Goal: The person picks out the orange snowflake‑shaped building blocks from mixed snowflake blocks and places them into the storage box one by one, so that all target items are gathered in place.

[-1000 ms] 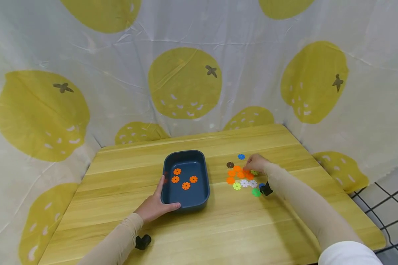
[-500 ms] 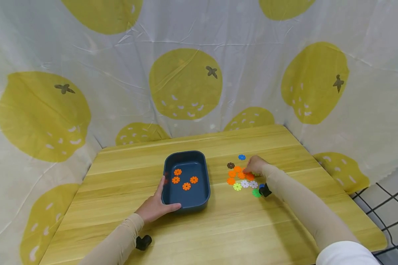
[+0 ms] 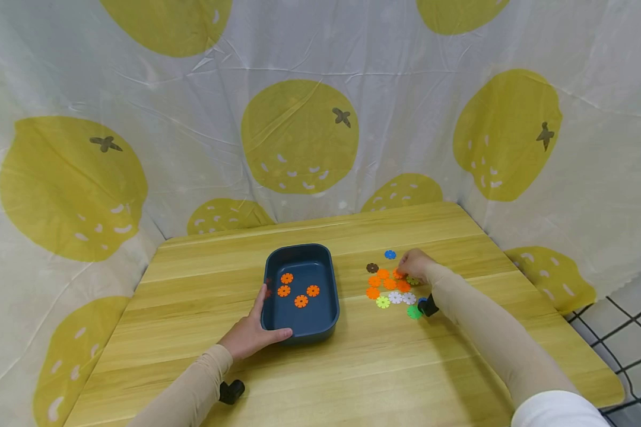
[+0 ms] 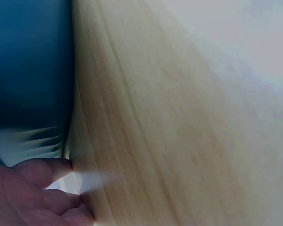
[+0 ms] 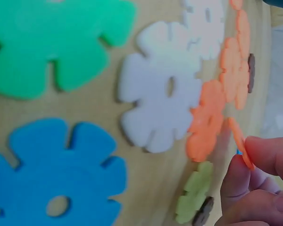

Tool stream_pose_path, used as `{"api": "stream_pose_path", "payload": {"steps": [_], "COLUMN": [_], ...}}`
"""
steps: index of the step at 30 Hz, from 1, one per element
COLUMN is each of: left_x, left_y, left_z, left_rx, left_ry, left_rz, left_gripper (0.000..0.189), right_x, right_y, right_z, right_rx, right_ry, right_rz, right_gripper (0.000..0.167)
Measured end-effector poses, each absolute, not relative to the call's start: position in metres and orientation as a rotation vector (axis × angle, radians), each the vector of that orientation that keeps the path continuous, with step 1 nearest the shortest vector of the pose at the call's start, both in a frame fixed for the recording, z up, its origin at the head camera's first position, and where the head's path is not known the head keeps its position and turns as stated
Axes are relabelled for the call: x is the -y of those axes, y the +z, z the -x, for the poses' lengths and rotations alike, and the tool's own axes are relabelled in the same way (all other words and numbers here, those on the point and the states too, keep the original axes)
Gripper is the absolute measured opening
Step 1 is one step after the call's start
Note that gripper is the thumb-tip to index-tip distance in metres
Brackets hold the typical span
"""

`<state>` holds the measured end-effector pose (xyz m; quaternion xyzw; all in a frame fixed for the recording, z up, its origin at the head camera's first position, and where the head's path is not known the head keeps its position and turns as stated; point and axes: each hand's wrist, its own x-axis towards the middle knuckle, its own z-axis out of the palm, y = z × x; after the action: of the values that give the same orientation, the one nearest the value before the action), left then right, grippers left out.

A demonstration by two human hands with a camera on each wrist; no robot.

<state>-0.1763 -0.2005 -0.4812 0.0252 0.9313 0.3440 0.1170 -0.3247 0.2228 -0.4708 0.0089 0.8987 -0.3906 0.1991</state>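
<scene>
My left hand (image 3: 251, 335) lies against the near left corner of a dark blue rectangular tray (image 3: 335, 299). Its thumb reaches along the near rim and its straight fingers along the left side; the left wrist view shows the fingers (image 4: 42, 172) at the tray wall (image 4: 33, 70). Inside the tray lie several orange notched plastic discs (image 3: 301, 301), flower-shaped. To the right, my right hand (image 3: 418, 264) pinches one orange disc (image 5: 240, 143) between thumb and fingertips, tilted on edge above the loose pile. Part of the pile is hidden under this hand in the head view.
Around the right hand lie more orange discs (image 3: 373, 293), two white ones (image 3: 394, 298), yellow-green (image 3: 383, 302), green (image 3: 413, 312), brown (image 3: 372, 268) and blue (image 3: 390, 254) ones. A lemon-print curtain (image 3: 299, 136) stands behind the wooden table (image 3: 320, 385).
The right hand has shifted slightly over the pile and now has an orange disc raised between its fingertips. The left hand and the tray stay in place.
</scene>
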Motion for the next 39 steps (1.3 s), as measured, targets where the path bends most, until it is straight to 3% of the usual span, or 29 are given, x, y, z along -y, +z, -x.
{"api": "stream_pose_path", "payload": {"steps": [13,26,39], "left_x": [0.202,0.199,0.200], "left_y": [-0.480,-0.481,-0.484], "left_z": [0.176,0.173,0.172], "left_rx": [-2.727,-2.728,-2.718], "left_ry": [1.009,1.038,1.056], "left_rz": [-0.079,-0.084,-0.022], "left_gripper": [0.128,0.128,0.127], "right_x": [-0.196,-0.121,-0.036], "right_y": [-0.439,-0.399,-0.395], "right_z": [0.331,0.337,0.335], "right_rx": [-2.484,-2.454,-2.489], "right_ry": [-1.238,-1.286,-1.278], "right_rz": [0.081,0.237,0.393], "right_gripper": [0.008,0.009,0.009]}}
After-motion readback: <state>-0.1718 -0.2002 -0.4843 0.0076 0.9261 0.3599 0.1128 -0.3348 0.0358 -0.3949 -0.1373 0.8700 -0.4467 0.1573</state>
